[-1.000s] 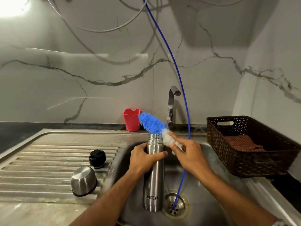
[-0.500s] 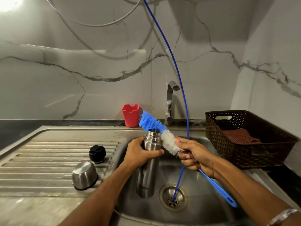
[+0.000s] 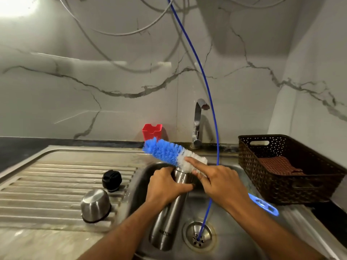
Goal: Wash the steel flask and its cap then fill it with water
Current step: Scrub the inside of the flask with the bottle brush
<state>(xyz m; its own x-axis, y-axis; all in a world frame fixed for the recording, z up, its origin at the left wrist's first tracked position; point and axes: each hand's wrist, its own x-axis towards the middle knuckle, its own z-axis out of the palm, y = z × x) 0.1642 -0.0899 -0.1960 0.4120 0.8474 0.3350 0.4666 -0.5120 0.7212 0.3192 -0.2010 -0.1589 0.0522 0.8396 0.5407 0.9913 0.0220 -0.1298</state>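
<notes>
Steel was the material of the flask (image 3: 170,218), which we found leaning in the sink basin (image 3: 231,218), base near the drain (image 3: 199,235) and mouth tilted toward the back edge. The left hand (image 3: 165,186) gripped its neck, fingers (image 3: 185,187) curled round it. The right hand (image 3: 222,182) held the bottle brush (image 3: 169,152) at the white bristles, forefinger extended along them, the remaining digits wrapped below; the blue handle end (image 3: 263,206) projected behind the wrist.

Against the view half a second prior, we noted the brush head had risen and swung flatter, now lying across and above the flask mouth, not angled into it. We judged this a repositioning ahead of insertion: interior scrubbing had not yet started, and the bristles would need tipping downward to enter the narrow opening.

On the draining board at the sink's left edge stood the steel cap (image 3: 94,205), inverted, and just behind it the black stopper (image 3: 112,180), both apart from the hands. The tap (image 3: 199,122) at the back edge showed no flow. We rated the task early; rinsing, cap washing and filling remained outstanding.
</notes>
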